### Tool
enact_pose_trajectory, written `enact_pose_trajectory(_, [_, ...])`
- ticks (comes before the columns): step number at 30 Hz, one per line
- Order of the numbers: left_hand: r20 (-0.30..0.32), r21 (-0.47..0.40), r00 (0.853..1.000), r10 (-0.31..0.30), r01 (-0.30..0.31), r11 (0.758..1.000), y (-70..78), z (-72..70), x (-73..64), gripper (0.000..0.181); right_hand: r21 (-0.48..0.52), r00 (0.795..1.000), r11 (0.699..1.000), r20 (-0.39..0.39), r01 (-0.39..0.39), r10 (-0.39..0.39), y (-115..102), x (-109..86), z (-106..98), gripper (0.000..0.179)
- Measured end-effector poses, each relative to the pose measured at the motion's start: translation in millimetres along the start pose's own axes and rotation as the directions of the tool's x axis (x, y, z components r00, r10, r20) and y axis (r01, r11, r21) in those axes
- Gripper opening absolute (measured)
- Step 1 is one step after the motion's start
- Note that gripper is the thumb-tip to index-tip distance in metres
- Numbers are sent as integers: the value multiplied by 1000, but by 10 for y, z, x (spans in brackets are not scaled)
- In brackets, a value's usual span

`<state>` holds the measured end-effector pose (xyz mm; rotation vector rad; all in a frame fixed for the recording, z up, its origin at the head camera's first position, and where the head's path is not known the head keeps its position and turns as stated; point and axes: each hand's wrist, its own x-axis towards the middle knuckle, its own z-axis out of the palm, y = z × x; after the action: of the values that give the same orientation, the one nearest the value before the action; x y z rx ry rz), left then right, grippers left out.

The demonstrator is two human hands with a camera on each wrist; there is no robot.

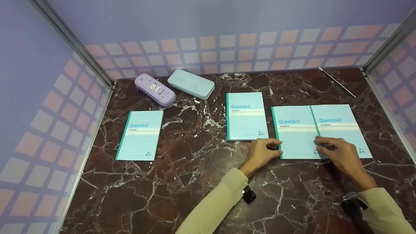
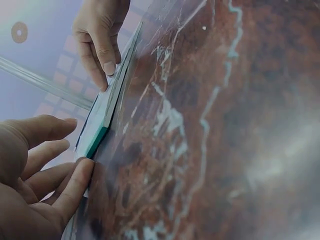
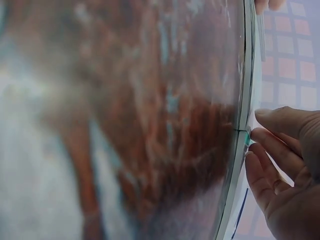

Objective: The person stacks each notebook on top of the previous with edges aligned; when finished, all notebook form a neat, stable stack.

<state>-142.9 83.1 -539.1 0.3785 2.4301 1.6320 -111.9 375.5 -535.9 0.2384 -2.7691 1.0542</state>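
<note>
Two pale blue notebooks with green spines lie side by side at the right in the head view, a left one (image 1: 294, 139) and a right one (image 1: 334, 112). My left hand (image 1: 261, 151) touches the green spine of the left one near its bottom corner, thumb and fingers apart. At the seam between the two, my right hand (image 1: 343, 154) rests its fingertips on the covers near the lower edge. In the left wrist view, fingers of the left hand (image 2: 45, 175) meet the spine's corner (image 2: 97, 142). The right wrist view has the right hand (image 3: 287, 165) beside the seam.
Another notebook (image 1: 247, 118) lies just left of the pair, and one more (image 1: 139, 136) at the far left. Behind are a purple pencil case (image 1: 156, 89) and a mint case (image 1: 191, 84). A thin pencil-like stick (image 1: 337, 82) lies at the back right. Walls (image 1: 208, 19) enclose the marbled table.
</note>
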Motion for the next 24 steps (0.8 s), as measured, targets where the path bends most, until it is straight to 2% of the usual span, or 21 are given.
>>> enact_pose_trajectory(4, [-14,-65,1000,-5,5,998,-29,15,-9,26,14,1000,1000,-23,20,-20,17,-2,15,30])
enact_pose_trajectory(7, [-21,-158,999,-36,32,987,-44,37,-30,28,21,999,999,-28,30,-29,24,-2,25,29])
enact_pose_trajectory(9, [-30,-246,998,-59,50,968,-53,55,-44,31,20,999,999,-25,28,-27,26,-4,31,29])
enact_pose_trajectory(14, [-57,-437,994,-89,55,898,-56,105,-59,37,17,1000,1000,-7,13,-13,27,-11,29,27])
enact_pose_trajectory(18, [-58,-501,990,-130,84,861,-28,147,-61,41,24,1000,1000,-1,11,-11,28,-19,32,27])
enact_pose_trajectory(20, [-59,-513,985,-161,109,852,-10,169,-56,42,29,1000,1000,2,10,-10,27,-22,34,26])
enact_pose_trajectory(22, [-60,-508,982,-180,125,852,6,185,-51,43,30,1000,1000,6,10,-10,26,-25,34,26])
enact_pose_trajectory(24, [-61,-484,980,-188,135,864,19,198,-45,44,31,1000,999,8,11,-11,25,-28,32,27])
